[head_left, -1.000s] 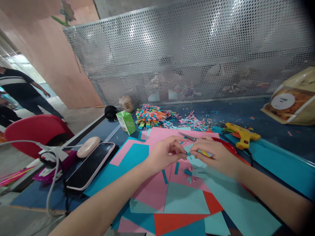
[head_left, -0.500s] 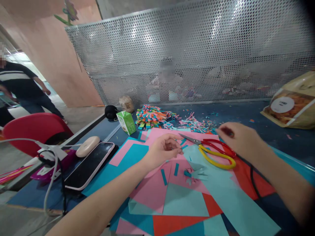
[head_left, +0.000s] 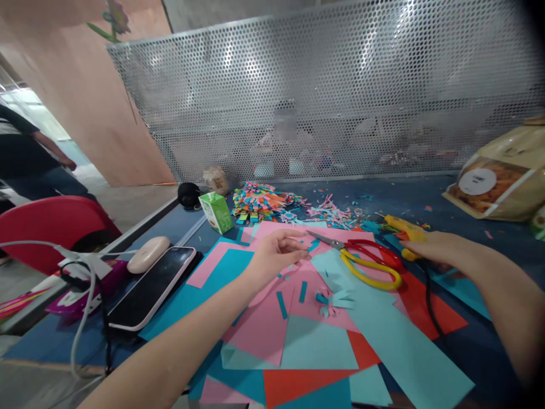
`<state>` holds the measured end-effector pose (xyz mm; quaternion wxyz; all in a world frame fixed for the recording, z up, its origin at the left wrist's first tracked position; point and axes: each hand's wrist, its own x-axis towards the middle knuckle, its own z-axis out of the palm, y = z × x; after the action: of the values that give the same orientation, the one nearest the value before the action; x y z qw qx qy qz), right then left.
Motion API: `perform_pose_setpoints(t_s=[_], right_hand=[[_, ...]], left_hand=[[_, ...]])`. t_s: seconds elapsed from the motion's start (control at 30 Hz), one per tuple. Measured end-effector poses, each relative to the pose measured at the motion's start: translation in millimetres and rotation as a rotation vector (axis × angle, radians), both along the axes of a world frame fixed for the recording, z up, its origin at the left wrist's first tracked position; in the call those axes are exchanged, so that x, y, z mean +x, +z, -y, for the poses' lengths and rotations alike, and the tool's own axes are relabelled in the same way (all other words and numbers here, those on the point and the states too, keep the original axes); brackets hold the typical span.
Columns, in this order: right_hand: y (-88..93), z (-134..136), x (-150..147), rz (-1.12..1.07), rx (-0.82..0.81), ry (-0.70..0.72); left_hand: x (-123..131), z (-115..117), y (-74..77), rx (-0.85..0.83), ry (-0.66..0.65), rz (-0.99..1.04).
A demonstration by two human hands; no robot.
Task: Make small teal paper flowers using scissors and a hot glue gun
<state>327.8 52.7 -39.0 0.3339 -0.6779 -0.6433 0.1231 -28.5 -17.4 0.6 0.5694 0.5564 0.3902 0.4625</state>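
Since the earlier frame, the right hand (head_left: 430, 248) has reached right of the scissors (head_left: 361, 260), fingers open over the yellow glue gun (head_left: 402, 227); the left hand (head_left: 276, 254) pinches a blue paper scrap (head_left: 312, 246).

No writing can be read: the round white label on the snack bag (head_left: 496, 187) and the print on the green carton (head_left: 217, 212) are too blurred

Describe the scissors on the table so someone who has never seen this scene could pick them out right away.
Start from the spread of coloured paper sheets covering the blue table. Near its far edge, between the left hand and the right hand, lie the scissors, blades pointing left. One handle loop is red and the other yellow, unlike the all-yellow glue gun beside them.
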Motion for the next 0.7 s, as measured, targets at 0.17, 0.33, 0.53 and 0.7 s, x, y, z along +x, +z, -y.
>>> perform_pose_setpoints(t_s=[0.17,0.33,0.53,0.7], right_hand=[[12.7,3.0,-8.2,-0.037,-0.24,-0.143],[34.3,13.9,-24.5,-0.269,-0.373,-0.232],[61.0,27.1,-50.0,-0.68,-0.349,-0.054],[65.9,34.9,-69.4,-0.899,-0.32,0.16]], left_hand=[[-0.4,-1.6,-1.4,-0.016,0.031,0.023],[-0.6,-1.6,0.1,-0.033,0.037,0.044],[-1.2,-0.6,1.7,-0.04,0.06,0.061],[-0.8,-0.8,1.1,-0.052,0.069,0.053]])
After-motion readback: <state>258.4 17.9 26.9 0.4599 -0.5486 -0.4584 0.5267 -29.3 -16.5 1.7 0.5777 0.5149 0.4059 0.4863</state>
